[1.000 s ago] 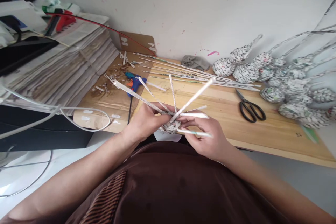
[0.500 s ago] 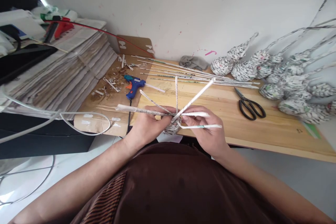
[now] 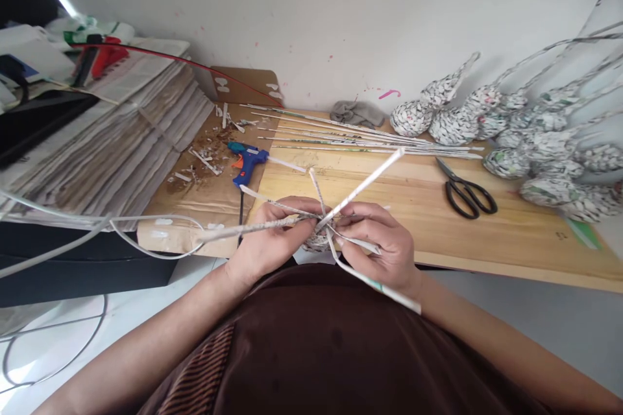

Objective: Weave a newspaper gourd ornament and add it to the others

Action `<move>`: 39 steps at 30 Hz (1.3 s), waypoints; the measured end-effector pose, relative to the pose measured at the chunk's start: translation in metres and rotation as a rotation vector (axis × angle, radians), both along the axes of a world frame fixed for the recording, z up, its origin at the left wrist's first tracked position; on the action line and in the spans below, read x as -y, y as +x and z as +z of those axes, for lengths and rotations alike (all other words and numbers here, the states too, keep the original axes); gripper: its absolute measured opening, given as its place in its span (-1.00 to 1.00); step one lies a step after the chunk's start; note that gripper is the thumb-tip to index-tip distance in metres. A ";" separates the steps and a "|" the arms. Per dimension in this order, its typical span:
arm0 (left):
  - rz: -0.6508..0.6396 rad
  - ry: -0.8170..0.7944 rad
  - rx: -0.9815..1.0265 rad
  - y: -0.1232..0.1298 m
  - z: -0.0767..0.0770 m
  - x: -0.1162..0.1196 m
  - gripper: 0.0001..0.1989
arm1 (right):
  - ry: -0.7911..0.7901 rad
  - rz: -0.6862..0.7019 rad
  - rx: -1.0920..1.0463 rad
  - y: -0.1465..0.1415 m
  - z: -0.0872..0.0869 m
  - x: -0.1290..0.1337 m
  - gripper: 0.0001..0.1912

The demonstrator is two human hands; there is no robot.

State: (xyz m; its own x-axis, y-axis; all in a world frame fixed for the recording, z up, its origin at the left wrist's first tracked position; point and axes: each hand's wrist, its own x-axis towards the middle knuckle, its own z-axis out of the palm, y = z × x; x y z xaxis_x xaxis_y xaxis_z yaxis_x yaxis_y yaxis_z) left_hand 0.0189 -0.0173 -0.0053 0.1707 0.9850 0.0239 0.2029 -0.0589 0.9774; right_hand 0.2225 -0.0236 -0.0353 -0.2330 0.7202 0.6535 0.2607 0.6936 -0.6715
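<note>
Close to my body I hold a small woven paper piece (image 3: 316, 241) with several rolled paper strips (image 3: 363, 187) spreading out from its top. My left hand (image 3: 272, 233) is closed round its left side, thumb pressed near the centre where the strips cross. A long strip runs out leftward over that hand. On the other side, my right hand (image 3: 382, 240) pinches strips by the centre, its fingers curled. One bent strip with a green mark (image 3: 377, 285) slants down past the right hand. Most of the woven body is hidden by my hands.
Behind my hands, long rolled paper sticks (image 3: 360, 136) lie on the wooden table (image 3: 487, 240). Black-handled scissors (image 3: 467, 191) are at right, before several woven paper gourd shapes (image 3: 455, 124). A blue glue gun (image 3: 250, 162) and a tied newspaper stack (image 3: 146, 136) are at left.
The strips have turned round the centre. The green-marked one has swung down toward me, and the left ones have shifted further left. Both hands keep their hold.
</note>
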 end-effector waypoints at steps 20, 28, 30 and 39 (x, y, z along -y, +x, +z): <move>-0.276 0.174 -0.099 -0.011 0.000 -0.012 -0.74 | 0.069 0.031 0.090 -0.008 0.000 -0.003 -0.77; -0.178 -0.058 0.077 -0.005 -0.007 -0.008 -0.75 | 0.057 -0.047 0.076 -0.011 0.008 -0.011 -0.80; -0.159 -0.064 0.087 -0.005 -0.008 -0.007 -0.75 | 0.061 -0.031 0.090 -0.010 0.008 -0.013 -0.80; -0.098 -0.075 0.124 -0.007 -0.006 -0.007 -0.75 | 0.138 0.026 0.137 -0.007 0.011 -0.017 -0.78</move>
State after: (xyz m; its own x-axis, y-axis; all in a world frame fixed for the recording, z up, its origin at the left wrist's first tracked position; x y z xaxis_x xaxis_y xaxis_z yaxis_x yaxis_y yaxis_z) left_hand 0.0114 -0.0105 -0.0114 0.2661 0.9637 -0.0222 0.0769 0.0017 0.9970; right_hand 0.2158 -0.0067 -0.0240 -0.3440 0.6185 0.7065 0.3242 0.7844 -0.5288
